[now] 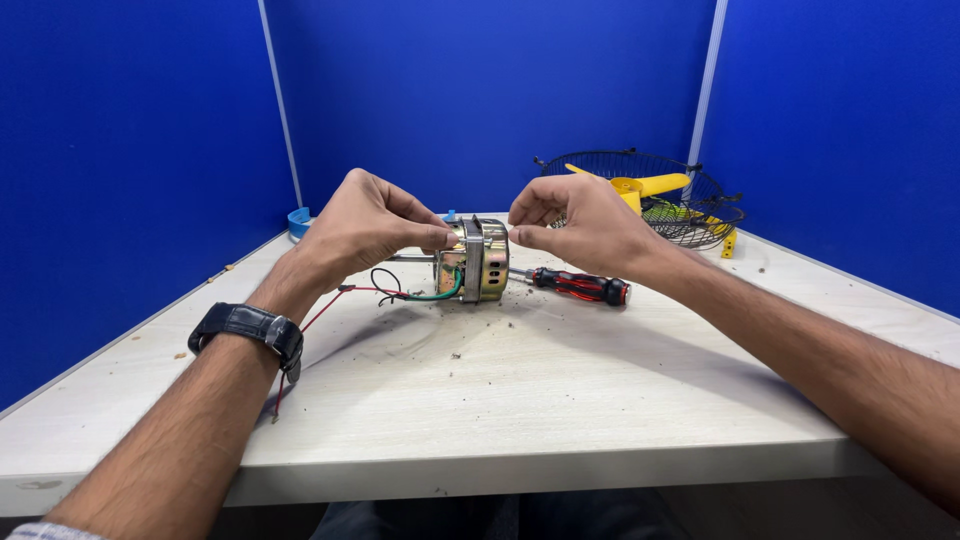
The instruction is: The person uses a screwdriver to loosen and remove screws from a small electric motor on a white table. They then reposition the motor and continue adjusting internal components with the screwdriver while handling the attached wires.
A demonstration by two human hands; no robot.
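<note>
Fan motor (478,260) sits on the table (560,400), left hand (365,225) and right hand (580,225) pinching its opposite sides, screwdriver (580,286) just behind.

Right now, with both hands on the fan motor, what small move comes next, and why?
Probably pick up the red-and-black screwdriver: the right hand only pinches the motor at its casing edge, the tool lies just beside it, and the left hand already steadies the motor.

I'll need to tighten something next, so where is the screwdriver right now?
In the head view, the red-and-black screwdriver lies on the table, right of centre, beside the fan motor and below the right hand.
</note>
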